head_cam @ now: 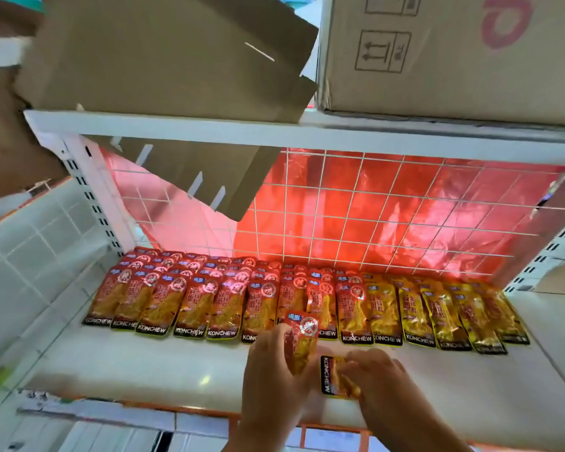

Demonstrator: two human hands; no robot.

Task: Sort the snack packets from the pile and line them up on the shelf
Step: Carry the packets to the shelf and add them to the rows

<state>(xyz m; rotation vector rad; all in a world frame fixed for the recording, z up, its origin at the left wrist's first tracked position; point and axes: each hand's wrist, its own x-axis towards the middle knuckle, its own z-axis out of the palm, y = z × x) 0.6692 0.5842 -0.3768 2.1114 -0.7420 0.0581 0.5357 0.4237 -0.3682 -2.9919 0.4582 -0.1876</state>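
Note:
Red snack packets [193,301] stand in overlapping rows on the left and middle of the white shelf [144,370], and yellow snack packets [437,314] fill the right side. My left hand [274,380] grips one red packet [302,340] upright, just in front of the middle of the front row. My right hand [379,380] holds another packet [335,375] turned sideways, low over the shelf board beside the left hand.
A white wire grid [388,207] with red foil behind it backs the shelf. The upper shelf edge [209,128] carries cardboard boxes [454,53]; a loose cardboard flap [209,177] hangs down at the back left. White slotted uprights [88,190] flank the bay.

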